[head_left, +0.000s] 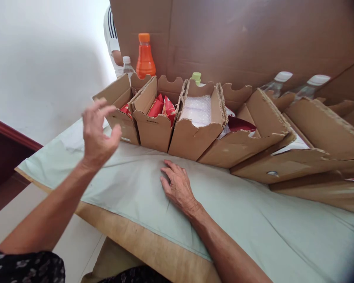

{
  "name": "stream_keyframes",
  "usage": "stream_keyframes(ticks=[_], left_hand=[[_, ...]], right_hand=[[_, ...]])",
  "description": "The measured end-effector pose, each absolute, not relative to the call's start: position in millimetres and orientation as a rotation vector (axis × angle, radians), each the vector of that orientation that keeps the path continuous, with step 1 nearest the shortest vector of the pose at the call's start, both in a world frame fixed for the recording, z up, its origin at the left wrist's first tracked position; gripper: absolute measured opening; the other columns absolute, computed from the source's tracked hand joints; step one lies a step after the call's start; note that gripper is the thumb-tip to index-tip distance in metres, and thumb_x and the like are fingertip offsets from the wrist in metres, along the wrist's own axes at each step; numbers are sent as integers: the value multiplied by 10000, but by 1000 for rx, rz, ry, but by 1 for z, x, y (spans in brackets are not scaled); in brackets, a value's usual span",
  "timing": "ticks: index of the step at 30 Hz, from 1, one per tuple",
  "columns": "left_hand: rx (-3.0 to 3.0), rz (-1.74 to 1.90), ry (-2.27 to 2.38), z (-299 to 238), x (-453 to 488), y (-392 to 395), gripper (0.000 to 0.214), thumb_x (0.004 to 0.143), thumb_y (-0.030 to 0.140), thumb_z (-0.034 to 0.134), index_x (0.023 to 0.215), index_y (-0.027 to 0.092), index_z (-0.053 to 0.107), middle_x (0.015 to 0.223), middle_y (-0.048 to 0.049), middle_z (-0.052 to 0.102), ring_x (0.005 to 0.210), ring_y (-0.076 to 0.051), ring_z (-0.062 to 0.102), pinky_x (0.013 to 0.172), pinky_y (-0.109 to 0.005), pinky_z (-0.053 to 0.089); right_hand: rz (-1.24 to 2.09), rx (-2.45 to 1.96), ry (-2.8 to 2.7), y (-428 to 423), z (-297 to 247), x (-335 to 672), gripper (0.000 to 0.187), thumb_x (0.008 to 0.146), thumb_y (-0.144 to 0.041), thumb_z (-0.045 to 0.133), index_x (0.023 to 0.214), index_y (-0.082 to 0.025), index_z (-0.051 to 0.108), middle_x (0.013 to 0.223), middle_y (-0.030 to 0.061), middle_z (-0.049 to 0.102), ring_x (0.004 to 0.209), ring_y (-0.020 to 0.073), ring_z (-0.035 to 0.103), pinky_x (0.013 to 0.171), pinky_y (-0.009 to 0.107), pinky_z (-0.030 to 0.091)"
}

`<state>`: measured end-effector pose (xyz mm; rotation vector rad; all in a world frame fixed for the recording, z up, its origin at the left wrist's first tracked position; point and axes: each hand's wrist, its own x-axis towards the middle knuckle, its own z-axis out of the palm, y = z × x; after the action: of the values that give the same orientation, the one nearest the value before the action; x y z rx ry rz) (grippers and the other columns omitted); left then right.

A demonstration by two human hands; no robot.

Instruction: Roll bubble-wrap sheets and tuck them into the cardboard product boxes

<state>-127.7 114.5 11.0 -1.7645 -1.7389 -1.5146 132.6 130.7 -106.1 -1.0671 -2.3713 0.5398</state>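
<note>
My left hand (98, 131) is raised above the table's left part, fingers loosely curled and apart, holding nothing. It hovers just in front of the leftmost cardboard bin (118, 114). My right hand (178, 184) lies flat, palm down, on the pale green cloth (253, 220), fingers spread, just before the row of bins. The second bin (153, 125) holds red packets (162, 106). The third bin (191, 137) holds bubble wrap (197, 110).
Further cardboard bins (253, 133) run to the right, tilted. Behind them stand an orange bottle (144, 57), a green-capped bottle (196, 77) and clear bottles (309, 86) against a tall cardboard wall (253, 35). Another person's arm in a striped sleeve (111, 35) shows at the back left.
</note>
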Motion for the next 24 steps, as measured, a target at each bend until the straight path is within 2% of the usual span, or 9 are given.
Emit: stream_keyframes(ticks=[2,4,5,8,11,13,16,21,24], left_hand=[[-1835,-1172,-1725,36,-156,129,443,853,287,613,1206,24,663,1501,-130,522,1570,-412,289,1246,-608,188],[-1959,-867,-1773,50,-176,142,496,928,349,403,1037,-42,689,1391,-119,576,1570,-445,246,1174,-682,139],[-2007,-743,-1808,52,-181,146,478,936,323,371,962,-22,701,1316,-105,631,1561,-429,286,1164,-706,124],[-2050,-499,-1866,54,-181,142,229,883,158,500,886,108,724,1056,-69,771,1463,-347,479,1200,-768,73],[-2063,-325,-1728,58,-166,115,246,894,121,490,843,172,725,841,-54,761,1254,-322,622,1197,-815,74],[-2060,-194,-1557,63,-150,90,304,927,133,455,791,203,717,765,-41,731,1029,-290,684,1200,-803,157],[-2041,-33,-1331,72,-118,54,357,915,70,429,747,218,709,668,-34,684,771,-247,653,1207,-737,289],[-2184,-40,-1171,84,-51,23,337,795,-34,451,738,180,705,584,-45,629,662,-240,619,1135,-668,444],[-2375,-166,-1177,94,-16,11,256,821,3,513,785,160,712,612,-47,655,649,-219,631,1059,-604,528]], right_hand=[[547,-1072,-2366,131,-106,132,293,907,-166,578,1156,-154,731,1478,189,606,1264,335,618,1037,503,474],[553,-1078,-2361,131,-106,131,282,906,-160,580,1140,-152,737,1473,190,608,1257,336,621,1034,503,476],[556,-1081,-2358,130,-106,130,278,905,-160,581,1133,-154,739,1472,188,609,1258,336,620,1037,504,474],[568,-1090,-2344,131,-105,128,275,898,-163,587,1122,-166,747,1469,178,611,1266,331,616,1056,507,468],[597,-1099,-2315,132,-103,129,289,895,-161,581,1125,-174,755,1452,171,623,1275,324,619,1069,515,475],[623,-1099,-2291,132,-100,134,293,889,-163,578,1115,-189,762,1424,159,645,1271,327,630,1071,537,483],[651,-1091,-2249,129,-91,150,268,889,-198,587,1082,-219,771,1398,136,669,1267,335,643,1088,578,478],[661,-1068,-2178,116,-63,191,239,933,-308,562,1055,-242,757,1370,111,695,1246,306,672,1089,553,501],[664,-1071,-2127,100,-51,213,251,950,-354,553,1054,-237,749,1356,112,704,1233,288,684,1070,510,530]])
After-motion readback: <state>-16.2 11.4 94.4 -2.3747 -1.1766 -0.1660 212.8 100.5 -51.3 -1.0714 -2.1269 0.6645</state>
